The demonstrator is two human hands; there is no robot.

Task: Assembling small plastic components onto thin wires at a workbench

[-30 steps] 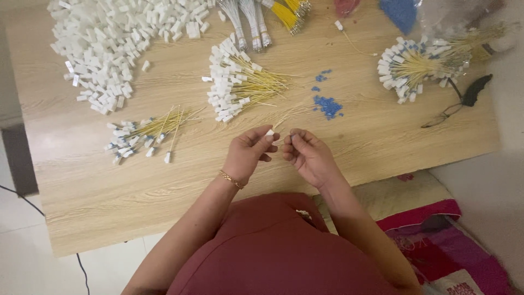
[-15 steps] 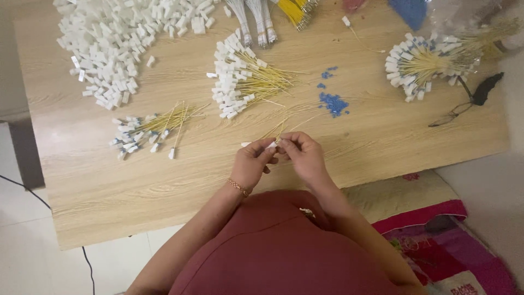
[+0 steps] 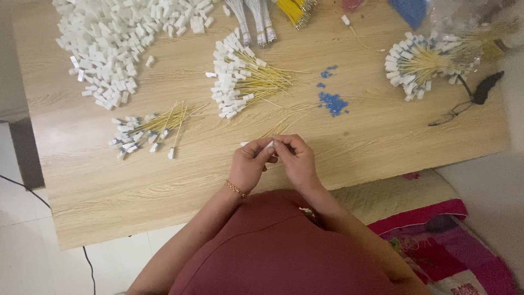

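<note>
- Head view: both hands have drawn closer to the body since a moment ago, off the loose yellow wires (image 3: 284, 127).
- The left hand (image 3: 248, 166) and right hand (image 3: 297, 161) meet, fingertips pinching one small white connector (image 3: 268, 144) between them, above the wooden table (image 3: 109, 186).
- The blue bits (image 3: 333, 102) lie unmoved.

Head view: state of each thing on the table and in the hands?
Left hand: pinching the white piece.
Right hand: pinching the same piece.
White piece: held between both hands, above the table.
White heap: loose, spread out.
Middle bundle: fanned, lying flat.
Blue bits: scattered.
Glasses: lying on the table.
</note>
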